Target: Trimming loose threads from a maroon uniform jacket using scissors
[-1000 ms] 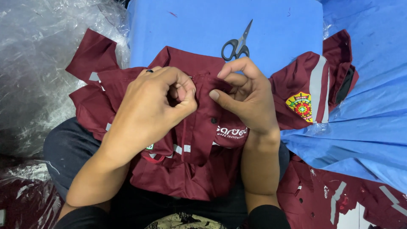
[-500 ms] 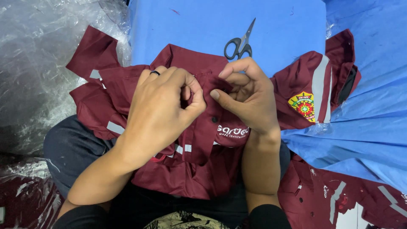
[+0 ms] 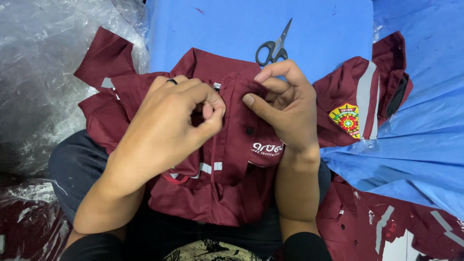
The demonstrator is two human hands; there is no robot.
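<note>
Table: a blue table top (image 3: pixel 222 29) fills the upper middle, and the work lies across its near edge and down onto the person's lap.
Plastic wrap: clear crinkled plastic wrap (image 3: pixel 43 63) is heaped on the left, just beside the spread sleeve.
Blue sheet: a blue sheet (image 3: pixel 425 125) slopes off to the right, under the badge sleeve.
Shirt: here's the maroon shirt (image 3: pixel 222 193), front up, collar towards the scissors, bunched in the middle, with grey reflective strips, a dark button on the placket and white lettering on the chest.
Badge sleeve: its right-side sleeve (image 3: pixel 367 96) lies flat, showing a yellow, red and green crest and a wide grey stripe.
More garments: further maroon pieces (image 3: pixel 382 217) with grey strips lie at lower right.
Left hand: the left hand (image 3: pixel 169 125), ring on one finger, is curled tight, thumb and fingers pinching the shirt fabric just below the collar.
Right hand: the right hand (image 3: pixel 290 106) pinches a fold of the placket between thumb and forefinger, right beside the left hand; the fabric stretches between the two grips.
Scissors: black-handled scissors (image 3: pixel 274 46) lie untouched on the table, just beyond the right hand's fingers.
</note>
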